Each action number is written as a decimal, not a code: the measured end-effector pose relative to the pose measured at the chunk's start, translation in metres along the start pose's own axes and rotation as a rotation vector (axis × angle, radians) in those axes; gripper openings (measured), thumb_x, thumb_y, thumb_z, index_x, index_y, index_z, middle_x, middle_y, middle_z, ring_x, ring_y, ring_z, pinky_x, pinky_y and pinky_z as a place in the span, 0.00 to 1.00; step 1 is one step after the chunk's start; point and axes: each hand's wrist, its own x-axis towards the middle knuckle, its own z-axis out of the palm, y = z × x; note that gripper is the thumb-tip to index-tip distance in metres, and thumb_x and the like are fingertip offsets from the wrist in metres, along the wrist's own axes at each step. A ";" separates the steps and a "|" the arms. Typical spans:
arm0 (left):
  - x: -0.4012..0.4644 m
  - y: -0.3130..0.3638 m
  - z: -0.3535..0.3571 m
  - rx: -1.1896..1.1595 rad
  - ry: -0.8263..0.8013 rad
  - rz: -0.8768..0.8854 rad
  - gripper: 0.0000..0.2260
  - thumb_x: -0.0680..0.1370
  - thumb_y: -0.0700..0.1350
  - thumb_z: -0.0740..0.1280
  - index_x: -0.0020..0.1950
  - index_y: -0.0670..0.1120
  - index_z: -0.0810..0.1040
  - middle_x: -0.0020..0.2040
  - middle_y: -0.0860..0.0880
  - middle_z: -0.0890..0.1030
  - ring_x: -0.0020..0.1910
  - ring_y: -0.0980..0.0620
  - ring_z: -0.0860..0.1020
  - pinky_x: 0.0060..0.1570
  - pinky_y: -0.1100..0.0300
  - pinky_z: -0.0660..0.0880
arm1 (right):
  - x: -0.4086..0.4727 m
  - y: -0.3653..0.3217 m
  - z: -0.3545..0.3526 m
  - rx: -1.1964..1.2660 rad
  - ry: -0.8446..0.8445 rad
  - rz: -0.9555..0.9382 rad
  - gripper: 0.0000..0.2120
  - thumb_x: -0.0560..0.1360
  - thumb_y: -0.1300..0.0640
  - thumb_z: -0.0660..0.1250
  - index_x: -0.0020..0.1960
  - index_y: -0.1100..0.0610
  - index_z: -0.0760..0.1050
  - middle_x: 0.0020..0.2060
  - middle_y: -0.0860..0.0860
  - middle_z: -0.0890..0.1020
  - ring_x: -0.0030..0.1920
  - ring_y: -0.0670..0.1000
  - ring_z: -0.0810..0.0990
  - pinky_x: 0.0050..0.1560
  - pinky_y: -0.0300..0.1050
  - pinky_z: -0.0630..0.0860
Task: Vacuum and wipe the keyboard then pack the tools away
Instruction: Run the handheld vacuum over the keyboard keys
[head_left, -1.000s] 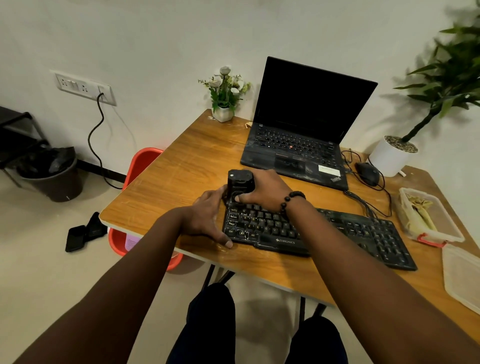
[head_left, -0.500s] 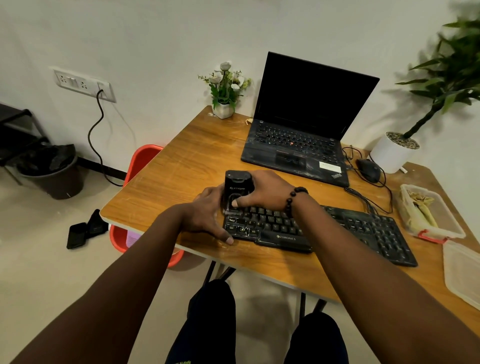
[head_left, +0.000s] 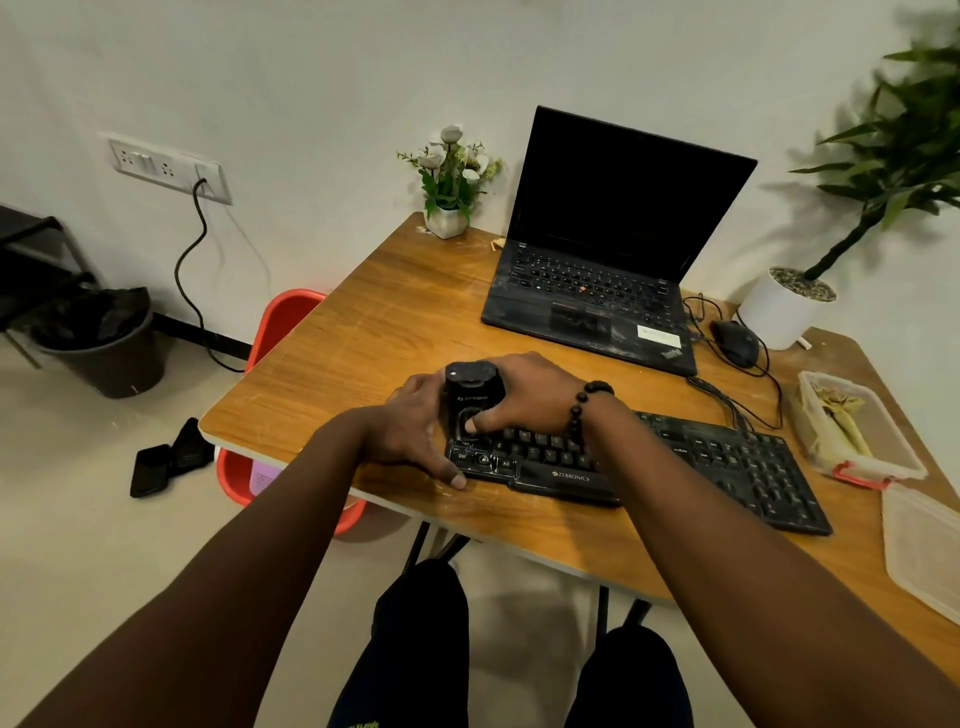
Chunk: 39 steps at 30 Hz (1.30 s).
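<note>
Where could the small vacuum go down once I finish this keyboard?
Bare wood lies on the table between the flower pot, laptop and left hand. It is crowded on the right, around the mouse, cables and food box.

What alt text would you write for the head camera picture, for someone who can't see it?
A person's right hand grips a small black vacuum on the left end of a black keyboard, while the left hand steadies the keyboard's left edge. Behind on the wooden desk stands an open laptop.
</note>
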 end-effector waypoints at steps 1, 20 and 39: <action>0.000 0.001 0.000 0.001 0.000 0.006 0.60 0.56 0.66 0.80 0.78 0.55 0.48 0.74 0.52 0.56 0.75 0.46 0.53 0.75 0.44 0.57 | 0.001 0.000 -0.004 0.024 0.010 0.002 0.20 0.68 0.50 0.75 0.57 0.52 0.76 0.49 0.47 0.82 0.48 0.46 0.79 0.46 0.39 0.76; 0.005 -0.010 0.004 0.026 0.001 0.017 0.63 0.52 0.76 0.75 0.79 0.57 0.50 0.75 0.53 0.57 0.75 0.48 0.52 0.75 0.38 0.57 | -0.006 -0.007 0.002 0.119 0.090 0.016 0.21 0.68 0.50 0.75 0.58 0.51 0.75 0.50 0.46 0.81 0.49 0.45 0.79 0.44 0.36 0.74; 0.010 -0.016 0.008 -0.011 -0.012 -0.025 0.67 0.51 0.74 0.77 0.80 0.60 0.41 0.80 0.54 0.48 0.78 0.44 0.48 0.75 0.36 0.55 | -0.016 -0.004 0.010 0.020 0.050 -0.013 0.22 0.68 0.51 0.75 0.59 0.53 0.75 0.50 0.49 0.82 0.50 0.49 0.80 0.50 0.46 0.78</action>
